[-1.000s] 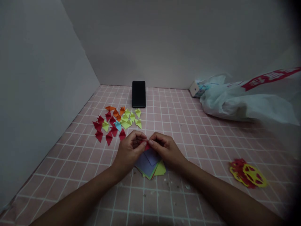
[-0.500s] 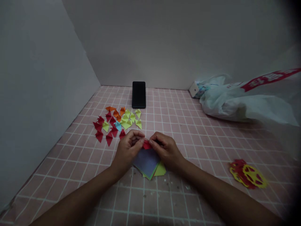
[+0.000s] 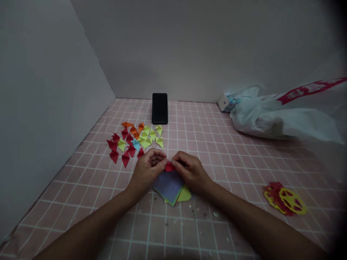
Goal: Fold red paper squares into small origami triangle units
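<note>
A small folded piece of red paper (image 3: 169, 167) is pinched between my two hands, over a stack of coloured paper squares (image 3: 168, 185). My left hand (image 3: 150, 168) grips its left side between thumb and fingers. On the other side, my right hand (image 3: 189, 168) has thumb and forefinger closed on the paper. The stack shows purple on top, with green and yellow edges fanned out below. Just beyond my left hand lie several small folded paper figures (image 3: 131, 148) in red, orange, yellow and one blue. My fingers partly hide the red piece.
A black phone (image 3: 159, 108) lies towards the back of the pink checked tablecloth (image 3: 195, 126). At the back right sit a white plastic bag (image 3: 260, 119) and a small box (image 3: 225, 102). Red and yellow cut-out shapes (image 3: 287, 199) rest at the right. Walls stand behind and at left.
The red paper shows more between my fingers than a second ago, and the outline of a corner over the purple sheet is no longer distinct. My left hand has shifted slightly.
</note>
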The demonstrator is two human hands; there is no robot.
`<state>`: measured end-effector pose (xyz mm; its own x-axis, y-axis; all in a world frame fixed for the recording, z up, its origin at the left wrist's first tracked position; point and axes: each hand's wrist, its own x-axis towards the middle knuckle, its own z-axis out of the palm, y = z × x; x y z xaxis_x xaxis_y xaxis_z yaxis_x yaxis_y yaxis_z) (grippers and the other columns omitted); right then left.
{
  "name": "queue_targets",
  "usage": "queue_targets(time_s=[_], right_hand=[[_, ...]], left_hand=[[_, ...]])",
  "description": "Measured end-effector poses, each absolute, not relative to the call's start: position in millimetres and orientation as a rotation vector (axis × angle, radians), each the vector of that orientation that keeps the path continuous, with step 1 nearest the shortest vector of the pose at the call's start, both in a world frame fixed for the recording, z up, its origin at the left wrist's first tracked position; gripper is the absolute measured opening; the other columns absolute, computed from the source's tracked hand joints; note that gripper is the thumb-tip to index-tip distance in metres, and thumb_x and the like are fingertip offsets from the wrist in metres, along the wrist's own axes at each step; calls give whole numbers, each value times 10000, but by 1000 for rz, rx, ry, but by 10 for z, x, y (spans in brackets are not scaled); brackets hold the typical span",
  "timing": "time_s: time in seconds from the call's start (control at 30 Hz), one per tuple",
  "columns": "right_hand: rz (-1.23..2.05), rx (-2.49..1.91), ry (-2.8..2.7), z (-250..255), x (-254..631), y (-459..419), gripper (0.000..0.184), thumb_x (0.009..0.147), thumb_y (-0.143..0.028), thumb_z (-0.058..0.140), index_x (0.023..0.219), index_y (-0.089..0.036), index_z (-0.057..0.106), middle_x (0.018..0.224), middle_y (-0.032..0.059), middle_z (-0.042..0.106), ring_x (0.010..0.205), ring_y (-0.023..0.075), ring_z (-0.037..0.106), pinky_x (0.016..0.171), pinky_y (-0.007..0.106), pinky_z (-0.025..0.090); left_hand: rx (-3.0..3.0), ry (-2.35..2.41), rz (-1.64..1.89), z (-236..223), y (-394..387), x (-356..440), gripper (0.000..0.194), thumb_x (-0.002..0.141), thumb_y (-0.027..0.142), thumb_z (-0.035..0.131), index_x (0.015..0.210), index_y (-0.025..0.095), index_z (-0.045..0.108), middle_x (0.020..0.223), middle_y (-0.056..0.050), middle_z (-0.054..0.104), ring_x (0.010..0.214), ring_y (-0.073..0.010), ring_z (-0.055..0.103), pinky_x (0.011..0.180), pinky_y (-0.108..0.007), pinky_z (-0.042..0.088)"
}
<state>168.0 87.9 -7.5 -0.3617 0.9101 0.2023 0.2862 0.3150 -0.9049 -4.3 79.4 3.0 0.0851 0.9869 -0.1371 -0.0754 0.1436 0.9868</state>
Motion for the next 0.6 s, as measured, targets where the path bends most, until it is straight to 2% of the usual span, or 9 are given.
queue_targets(time_s=[0.33,0.6], right_hand=[[1378,-1123,-1646,-38,1667,885,219,899,-289,529,709,-180,539,626,-36,457,574,111,402,546,248,320],[1592,-1120,-1454,-62,1667,889,242,895,-369,544,747,-178,554,565,-45,469,516,104,399,494,240,281]], left_hand=[[1088,1151,1060,41,789,-33,153,724,202,732,787,171,597,693,41,609,623,-96,583,613,-214,460],[1136,1204,1084,-13,771,-41,111,742,179,715,792,175,616,721,34,630,653,-101,590,618,-211,454]])
